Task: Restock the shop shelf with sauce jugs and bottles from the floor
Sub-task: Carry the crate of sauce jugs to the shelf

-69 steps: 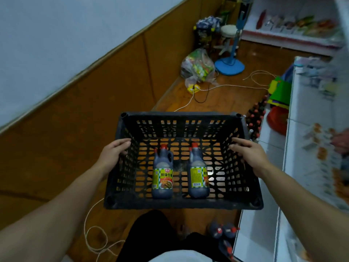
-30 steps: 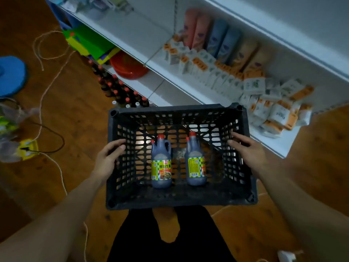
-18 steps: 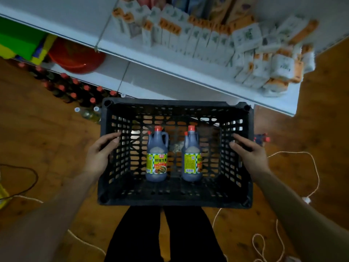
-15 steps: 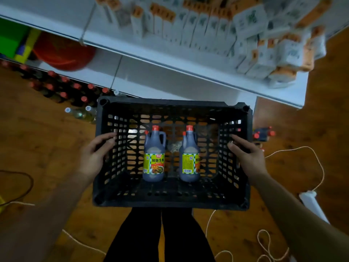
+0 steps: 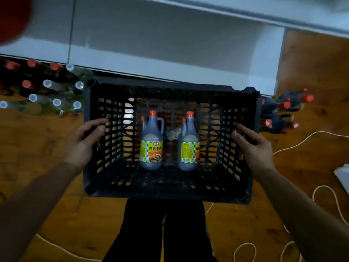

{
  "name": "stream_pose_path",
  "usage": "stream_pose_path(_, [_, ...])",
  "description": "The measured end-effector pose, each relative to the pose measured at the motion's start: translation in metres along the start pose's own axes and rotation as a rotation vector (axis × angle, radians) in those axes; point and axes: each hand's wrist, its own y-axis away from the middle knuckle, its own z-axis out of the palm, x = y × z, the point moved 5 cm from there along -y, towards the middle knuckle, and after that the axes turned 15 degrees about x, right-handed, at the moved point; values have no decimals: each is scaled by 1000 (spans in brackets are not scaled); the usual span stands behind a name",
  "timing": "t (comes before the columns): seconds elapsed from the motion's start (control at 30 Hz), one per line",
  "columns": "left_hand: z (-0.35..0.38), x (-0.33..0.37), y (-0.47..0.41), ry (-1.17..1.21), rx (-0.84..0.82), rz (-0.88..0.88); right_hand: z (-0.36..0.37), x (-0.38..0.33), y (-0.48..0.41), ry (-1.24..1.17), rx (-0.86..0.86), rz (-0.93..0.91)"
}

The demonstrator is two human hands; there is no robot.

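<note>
The black plastic crate (image 5: 170, 194) sits square in the middle of the view, with the person's dark-trousered legs (image 5: 164, 233) at its 6 o'clock. I cannot tell whether it is resting on the wooden floor (image 5: 47, 205) or is carried just above it.

The left hand (image 5: 83, 144) has its grip on the crate's 9 o'clock wall, fingers curled over the lattice. The right hand (image 5: 255, 150) grips the 3 o'clock wall the same way.

Two soy sauce jugs stand upright inside, near each other but apart. The left jug (image 5: 151, 146) shows its label face on, and the right jug (image 5: 188, 148) is turned partly away.

At the crate's 12 o'clock is the white bottom shelf (image 5: 170, 53), and the stretch of it in view carries no stock.

Restocking looks barely started. Both jugs are in the crate and none is on the shelf. More stock waits on the floor:
- Red-capped dark bottles (image 5: 28, 85) and clear-capped pale bottles (image 5: 54, 103) at 10 o'clock.
- More dark jugs with red caps (image 5: 283, 110) at 2 o'clock.

A white cord (image 5: 311, 135) trails across the floor at 3 to 5 o'clock and could catch a foot.

The likely next step is freeing one hand to lift a jug by its handle onto the shelf.
</note>
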Motion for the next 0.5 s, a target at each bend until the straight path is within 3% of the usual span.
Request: stream_pose_path(0.5, [76, -42, -83, -3, -2, 55, 46, 34, -85, -116, 98, -14])
